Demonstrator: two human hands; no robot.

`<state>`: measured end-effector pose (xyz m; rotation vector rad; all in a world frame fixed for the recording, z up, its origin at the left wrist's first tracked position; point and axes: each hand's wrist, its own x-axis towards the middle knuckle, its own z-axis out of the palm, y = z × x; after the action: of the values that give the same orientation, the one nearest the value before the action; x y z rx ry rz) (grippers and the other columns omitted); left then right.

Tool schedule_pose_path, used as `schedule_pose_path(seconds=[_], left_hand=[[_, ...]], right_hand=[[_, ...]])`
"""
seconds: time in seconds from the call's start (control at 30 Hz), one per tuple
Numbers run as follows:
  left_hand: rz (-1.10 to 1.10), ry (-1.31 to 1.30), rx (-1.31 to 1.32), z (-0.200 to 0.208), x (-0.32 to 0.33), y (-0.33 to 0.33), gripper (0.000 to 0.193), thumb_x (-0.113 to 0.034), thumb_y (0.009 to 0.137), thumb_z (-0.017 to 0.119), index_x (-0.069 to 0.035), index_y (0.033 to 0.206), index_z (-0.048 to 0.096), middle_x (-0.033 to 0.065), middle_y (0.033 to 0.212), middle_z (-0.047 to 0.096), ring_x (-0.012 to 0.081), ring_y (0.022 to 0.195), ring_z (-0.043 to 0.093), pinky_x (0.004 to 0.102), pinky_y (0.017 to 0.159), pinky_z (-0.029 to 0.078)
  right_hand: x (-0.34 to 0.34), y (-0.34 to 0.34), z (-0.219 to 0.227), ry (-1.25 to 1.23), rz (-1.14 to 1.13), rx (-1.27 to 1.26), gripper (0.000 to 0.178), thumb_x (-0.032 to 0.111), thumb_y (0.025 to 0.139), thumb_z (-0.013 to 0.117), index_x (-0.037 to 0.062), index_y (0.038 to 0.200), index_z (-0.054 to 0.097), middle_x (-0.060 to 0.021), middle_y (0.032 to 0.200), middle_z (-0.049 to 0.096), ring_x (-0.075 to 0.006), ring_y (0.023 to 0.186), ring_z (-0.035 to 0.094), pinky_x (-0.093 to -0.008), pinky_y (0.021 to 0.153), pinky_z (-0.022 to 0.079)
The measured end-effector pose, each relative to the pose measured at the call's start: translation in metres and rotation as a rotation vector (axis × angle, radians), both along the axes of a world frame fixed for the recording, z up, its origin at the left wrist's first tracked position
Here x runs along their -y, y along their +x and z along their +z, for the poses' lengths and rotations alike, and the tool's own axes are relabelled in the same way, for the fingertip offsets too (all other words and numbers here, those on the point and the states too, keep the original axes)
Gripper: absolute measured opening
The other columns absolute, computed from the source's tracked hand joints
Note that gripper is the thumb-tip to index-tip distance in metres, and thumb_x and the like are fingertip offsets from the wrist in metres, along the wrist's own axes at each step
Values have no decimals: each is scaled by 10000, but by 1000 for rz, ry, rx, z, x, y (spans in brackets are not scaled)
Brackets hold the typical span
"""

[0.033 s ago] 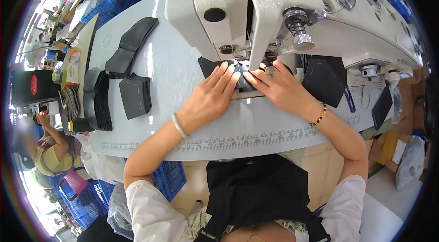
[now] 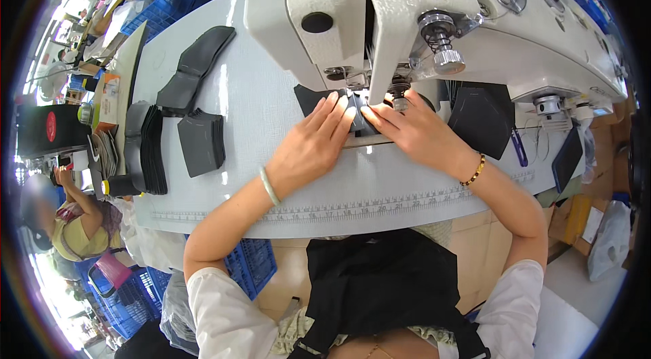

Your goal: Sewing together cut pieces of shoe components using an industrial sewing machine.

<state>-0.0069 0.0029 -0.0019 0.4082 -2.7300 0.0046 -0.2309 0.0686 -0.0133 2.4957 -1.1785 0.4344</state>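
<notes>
A black sheet piece (image 2: 308,97), perhaps leather, lies under the needle area of a white sewing machine (image 2: 336,52). Flat on its left part rest the stretched fingers of my left hand (image 2: 310,149). Across from them, my right hand (image 2: 428,138) presses its extended fingers on the right part, close to the needle. Some of its fingertips are hidden behind the machine's thread-tension knob and spring. Neither hand grips anything. Bright light at the needle blurs the stitching spot.
Stacks of black cut pieces (image 2: 201,143) and a long folded black piece (image 2: 196,67) lie on the left of the table (image 2: 271,206). More black pieces (image 2: 483,118) and purple-handled snips (image 2: 519,149) are right. Blue crates (image 2: 254,265) stand below; a person (image 2: 81,223) sits far left.
</notes>
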Motion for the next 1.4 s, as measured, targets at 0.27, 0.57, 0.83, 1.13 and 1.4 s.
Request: schedule_pose_path(seconds=[0.27,0.57,0.83,1.13,1.4], left_hand=[[-1,-28,17,-4,1,2,361,-74,775,576,94,1092,537,211,1114,551,342,1127,538,399,962,474],[39,55,14,-1,-1,1,349,-58,752,586,77,1072,554,183,1095,536,337,1110,534,382,952,481],[101,171,19,5,2,-3,281,-46,747,581,70,1003,580,160,1051,527,303,1117,530,373,918,490],[244,168,-47,1,-11,3,493,69,726,588,-55,1203,578,107,1238,578,289,1150,556,489,989,431],[206,134,-30,-3,-6,7,485,43,721,588,-59,1195,580,102,1210,602,274,1172,549,499,980,427]], right_hand=[[1,0,3,15,40,-57,378,105,826,559,21,1192,602,-13,993,523,-144,833,541,-346,816,436],[4,-1,-1,-24,50,1,360,105,764,582,16,1112,613,-43,898,543,-222,977,512,-370,893,437],[10,-4,-4,-15,18,3,312,121,792,579,49,1092,623,-48,925,538,-225,999,512,-367,934,425],[1,3,-1,41,51,129,361,106,768,578,-6,1111,586,-62,1012,559,-212,982,521,-349,917,421],[6,0,-4,-48,134,52,366,81,747,599,-31,1096,608,-59,952,564,-198,939,534,-332,873,440]])
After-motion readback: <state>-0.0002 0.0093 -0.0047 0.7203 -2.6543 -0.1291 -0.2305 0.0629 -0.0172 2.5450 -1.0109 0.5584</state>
